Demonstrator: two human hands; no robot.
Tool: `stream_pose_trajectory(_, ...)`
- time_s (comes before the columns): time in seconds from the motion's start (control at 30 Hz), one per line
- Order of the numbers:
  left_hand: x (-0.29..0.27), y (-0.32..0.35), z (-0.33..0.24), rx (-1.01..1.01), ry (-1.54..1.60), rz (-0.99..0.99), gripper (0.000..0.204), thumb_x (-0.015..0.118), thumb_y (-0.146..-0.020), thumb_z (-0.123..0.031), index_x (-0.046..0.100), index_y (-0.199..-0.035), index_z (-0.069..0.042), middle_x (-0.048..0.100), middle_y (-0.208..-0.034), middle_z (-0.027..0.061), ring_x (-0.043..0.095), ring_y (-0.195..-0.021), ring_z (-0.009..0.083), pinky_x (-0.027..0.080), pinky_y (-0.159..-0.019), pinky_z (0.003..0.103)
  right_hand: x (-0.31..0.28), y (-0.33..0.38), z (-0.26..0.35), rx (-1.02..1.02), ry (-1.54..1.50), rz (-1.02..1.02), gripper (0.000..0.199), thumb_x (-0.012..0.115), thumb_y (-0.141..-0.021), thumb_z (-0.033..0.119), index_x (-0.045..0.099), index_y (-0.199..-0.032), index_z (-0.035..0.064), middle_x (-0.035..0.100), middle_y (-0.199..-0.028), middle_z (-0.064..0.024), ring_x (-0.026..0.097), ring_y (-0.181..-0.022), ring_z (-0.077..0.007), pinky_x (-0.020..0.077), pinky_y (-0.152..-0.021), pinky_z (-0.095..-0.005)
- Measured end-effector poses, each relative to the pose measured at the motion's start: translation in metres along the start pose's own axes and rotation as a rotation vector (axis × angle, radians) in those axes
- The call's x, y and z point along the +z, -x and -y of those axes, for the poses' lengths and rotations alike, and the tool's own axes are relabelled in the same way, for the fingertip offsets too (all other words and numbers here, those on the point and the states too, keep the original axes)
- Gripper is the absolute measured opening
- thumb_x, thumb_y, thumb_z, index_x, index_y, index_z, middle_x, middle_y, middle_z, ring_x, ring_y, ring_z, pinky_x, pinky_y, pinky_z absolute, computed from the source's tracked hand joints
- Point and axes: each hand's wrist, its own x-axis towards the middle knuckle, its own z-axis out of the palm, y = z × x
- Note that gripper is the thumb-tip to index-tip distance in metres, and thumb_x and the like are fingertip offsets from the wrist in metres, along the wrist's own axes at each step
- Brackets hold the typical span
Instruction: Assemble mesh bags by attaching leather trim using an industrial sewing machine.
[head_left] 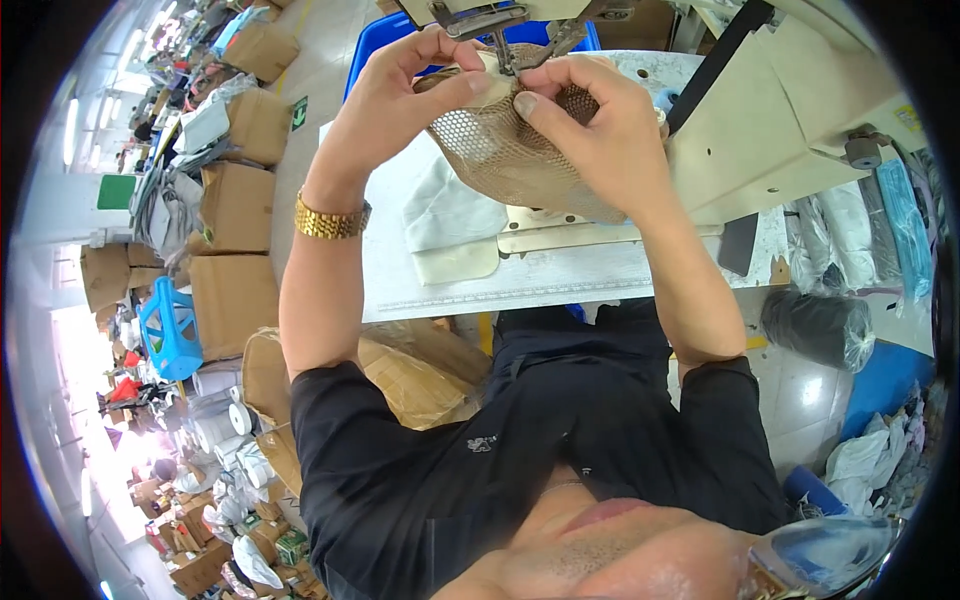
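Note:
A tan mesh fabric piece [497, 150] lies bunched under the presser foot [505, 62] of a cream sewing machine [755, 125]. My left hand [418, 98] pinches its edge on the left of the foot, thumb and fingers pressed together near a pale patch of cloth. On the other side, my right hand [605, 120] grips the gathered mesh, with the thumb on top close to the needle. The mesh spreads toward me over the machine bed. A gold watch [330, 222] circles my left wrist.
White cloth pieces [450, 210] lie on the white table [400, 290] below my left hand. Behind the machine stands a blue bin [368, 50]. Cardboard boxes [235, 300] and a blue stool [170, 328] line the left; wrapped rolls [818, 328] lie at the right.

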Motion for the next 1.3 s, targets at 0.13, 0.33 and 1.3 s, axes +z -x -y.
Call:
stream_pose_trajectory(0.13,0.008,0.006,-0.004,0.008,-0.023,-0.066,0.015,0.072,-0.089,-0.010,0.064,-0.097,0.000,0.065,-0.099,0.0019,0.061,-0.095,0.0089,0.050,-0.086,0.026,-0.002,-0.005,0.004,0.158,-0.039,0.059,0.021,0.074,-0.080,0.020,0.070,-0.092,0.0026,0.069,-0.085,-0.0092,0.062,-0.082,-0.0241,0.0500,-0.072,-0.0338)
stream_pose_trajectory(0.33,0.020,0.010,-0.004,0.140,-0.153,-0.174,0.016,0.074,-0.087,-0.010,0.064,-0.095,-0.001,0.067,-0.098,0.0046,0.061,-0.093,0.0096,0.051,-0.082,0.026,-0.003,-0.007,0.003,0.210,-0.101,0.073,0.016,0.073,-0.085,0.013,0.067,-0.092,-0.0002,0.069,-0.084,-0.0027,0.062,-0.074,-0.0061,0.0493,-0.067,-0.0217)
stream_pose_trajectory(1.3,0.031,0.010,0.013,0.148,0.016,-0.359,0.017,0.077,-0.084,-0.011,0.068,-0.095,0.000,0.063,-0.111,0.0066,0.061,-0.094,0.0107,0.052,-0.082,0.026,-0.005,-0.015,-0.003,0.104,-0.044,0.067,0.017,0.075,-0.082,0.012,0.069,-0.088,-0.0017,0.063,-0.088,-0.0045,0.061,-0.076,-0.0100,0.0482,-0.069,-0.0252)
